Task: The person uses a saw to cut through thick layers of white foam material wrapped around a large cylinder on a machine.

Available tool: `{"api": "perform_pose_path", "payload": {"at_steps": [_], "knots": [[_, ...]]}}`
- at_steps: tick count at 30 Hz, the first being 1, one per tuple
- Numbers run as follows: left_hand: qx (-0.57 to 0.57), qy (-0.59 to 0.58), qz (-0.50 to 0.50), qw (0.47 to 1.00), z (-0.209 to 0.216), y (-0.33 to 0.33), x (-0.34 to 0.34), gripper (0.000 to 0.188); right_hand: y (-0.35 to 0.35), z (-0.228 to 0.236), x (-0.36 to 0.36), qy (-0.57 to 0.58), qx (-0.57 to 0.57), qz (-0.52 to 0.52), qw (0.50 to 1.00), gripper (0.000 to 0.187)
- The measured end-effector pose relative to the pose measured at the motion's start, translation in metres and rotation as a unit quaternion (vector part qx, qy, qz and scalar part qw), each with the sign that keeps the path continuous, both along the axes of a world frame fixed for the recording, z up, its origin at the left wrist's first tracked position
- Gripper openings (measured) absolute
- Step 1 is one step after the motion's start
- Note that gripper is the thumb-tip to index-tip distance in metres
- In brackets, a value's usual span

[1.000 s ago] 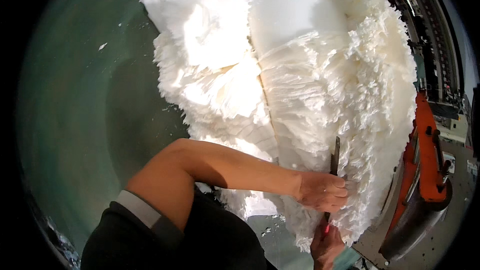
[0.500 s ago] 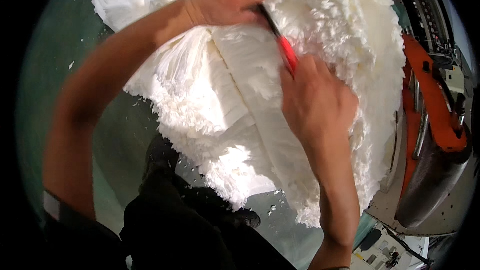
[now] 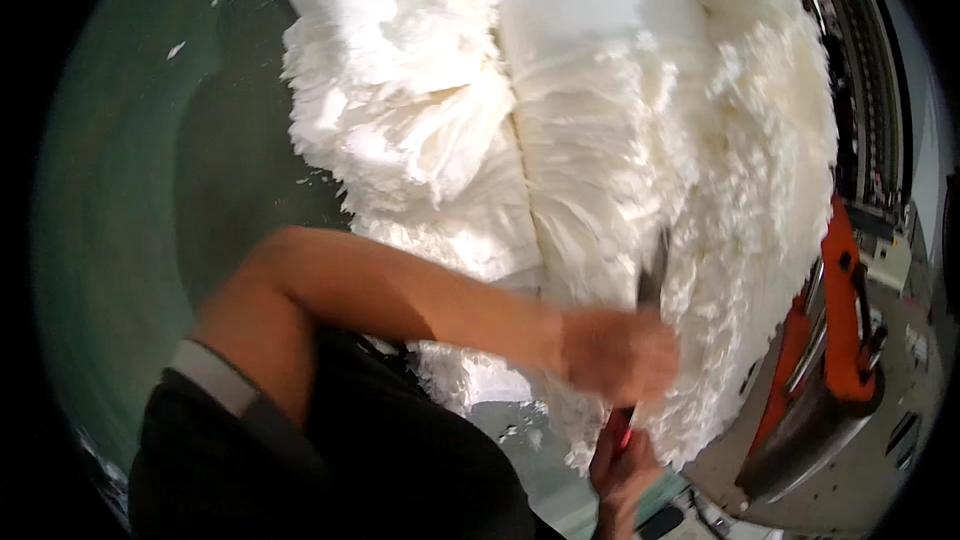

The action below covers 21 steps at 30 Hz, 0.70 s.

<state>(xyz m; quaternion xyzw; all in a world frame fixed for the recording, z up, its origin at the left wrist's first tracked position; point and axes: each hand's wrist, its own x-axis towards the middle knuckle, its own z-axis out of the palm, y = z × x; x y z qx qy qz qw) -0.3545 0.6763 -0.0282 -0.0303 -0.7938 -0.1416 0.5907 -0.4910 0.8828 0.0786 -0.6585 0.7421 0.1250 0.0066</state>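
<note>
A knife (image 3: pixel 652 280) with a dark blade and a red handle lies over a big mass of white, layered, paper-like sheet material (image 3: pixel 590 130) with ragged, fluffy edges. My left hand (image 3: pixel 620 355), smeared by motion, is wrapped round the middle of the knife, and the blade's tip shows beyond it. Lower down, close to my body, my right hand (image 3: pixel 625 465) grips the red handle. A long seam or slit runs down through the white layers, left of the blade. The exact contact between blade and sheets is too blurred to tell.
On the right stands an orange metal frame (image 3: pixel 850 340) with a dark rounded part below it. Behind it is dark machinery (image 3: pixel 870 100). White scraps lie on the green floor (image 3: pixel 130 190) at the left.
Both hands have swept the knife from the upper middle down toward my body. My left forearm now crosses low over the material. The view has shifted, and the far part of the material shows uncovered.
</note>
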Motion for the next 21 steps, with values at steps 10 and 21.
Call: {"api": "perform_pose_path", "payload": {"at_steps": [10,21], "knots": [[-0.117,-0.185,0.209,0.953,0.018,-0.213,0.105,0.039,-0.226,-0.014,0.06,-0.016,-0.163,0.14,0.976,0.025],[-0.015,-0.059,-0.031,0.998,-0.018,0.09,-0.094,0.008,0.081,0.0,-0.045,-0.005,0.033,-0.055,0.998,0.023]]}}
